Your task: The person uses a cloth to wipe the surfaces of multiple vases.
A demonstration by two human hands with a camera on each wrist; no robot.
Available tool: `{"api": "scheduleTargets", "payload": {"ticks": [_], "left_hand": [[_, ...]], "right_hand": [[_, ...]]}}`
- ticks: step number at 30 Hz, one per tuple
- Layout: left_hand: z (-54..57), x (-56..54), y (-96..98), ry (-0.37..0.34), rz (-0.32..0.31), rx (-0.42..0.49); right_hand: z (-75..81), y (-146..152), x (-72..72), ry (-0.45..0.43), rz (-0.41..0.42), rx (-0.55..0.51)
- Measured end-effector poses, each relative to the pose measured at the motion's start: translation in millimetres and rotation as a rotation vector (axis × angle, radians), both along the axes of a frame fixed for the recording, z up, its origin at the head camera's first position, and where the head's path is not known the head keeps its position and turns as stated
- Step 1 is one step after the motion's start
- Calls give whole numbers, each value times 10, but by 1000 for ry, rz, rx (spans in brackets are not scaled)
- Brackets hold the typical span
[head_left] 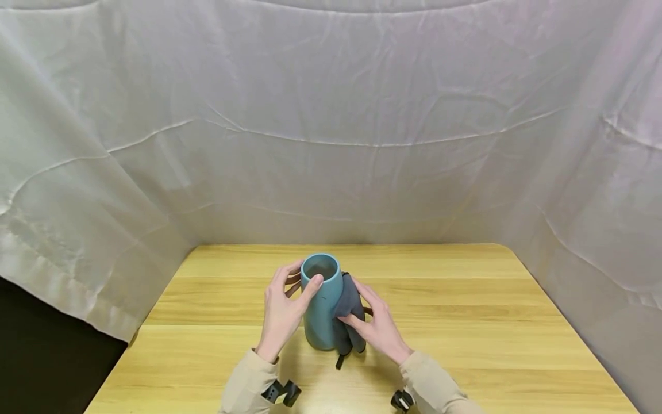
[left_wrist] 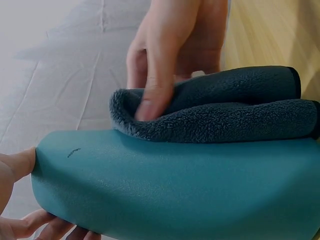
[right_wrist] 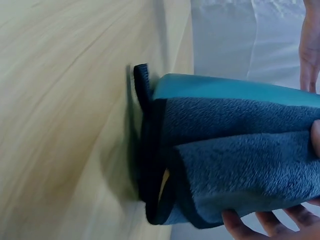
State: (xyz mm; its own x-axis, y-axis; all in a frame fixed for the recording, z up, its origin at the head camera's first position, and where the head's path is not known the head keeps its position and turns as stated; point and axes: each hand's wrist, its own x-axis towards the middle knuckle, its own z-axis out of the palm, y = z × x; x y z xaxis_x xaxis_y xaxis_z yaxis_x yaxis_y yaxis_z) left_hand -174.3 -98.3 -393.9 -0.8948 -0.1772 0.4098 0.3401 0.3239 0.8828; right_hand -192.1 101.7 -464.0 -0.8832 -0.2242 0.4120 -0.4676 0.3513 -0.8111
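Blue vase: stood near upright at the middle of the table, its open mouth facing up; whether its base touched the wood I could not tell. A short dark mark showed on its side below the rim.
Left hand: held the vase near the top, the thumb at the rim and the fingers spread round the left side; the grip was wide, set to the vase's width.
Right hand: pinched the grey cloth, its thumb on the near face and its fingers on the outer side; the grip was narrow.
Grey cloth: lay folded lengthwise against the vase's right side, plush, with dark edging and a small dark loop hanging at the bottom.
Sleeves: beige, covering both forearms, with a black device at the left wrist and another at the right.
Pale sheet: hung creased behind the table and along its sides.
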Motion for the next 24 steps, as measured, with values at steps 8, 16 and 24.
{"api": "scheduleTargets", "payload": {"ticks": [8, 16, 24], "left_hand": [[-4, -1, 4, 4, -5, 9], [-2, -5, 8, 11, -4, 19], [-7, -4, 6, 5, -16, 26]], "right_hand": [[132, -76, 24, 20, -34, -53], [463, -143, -22, 139, -27, -55], [525, -122, -11, 88, 1, -45]]}}
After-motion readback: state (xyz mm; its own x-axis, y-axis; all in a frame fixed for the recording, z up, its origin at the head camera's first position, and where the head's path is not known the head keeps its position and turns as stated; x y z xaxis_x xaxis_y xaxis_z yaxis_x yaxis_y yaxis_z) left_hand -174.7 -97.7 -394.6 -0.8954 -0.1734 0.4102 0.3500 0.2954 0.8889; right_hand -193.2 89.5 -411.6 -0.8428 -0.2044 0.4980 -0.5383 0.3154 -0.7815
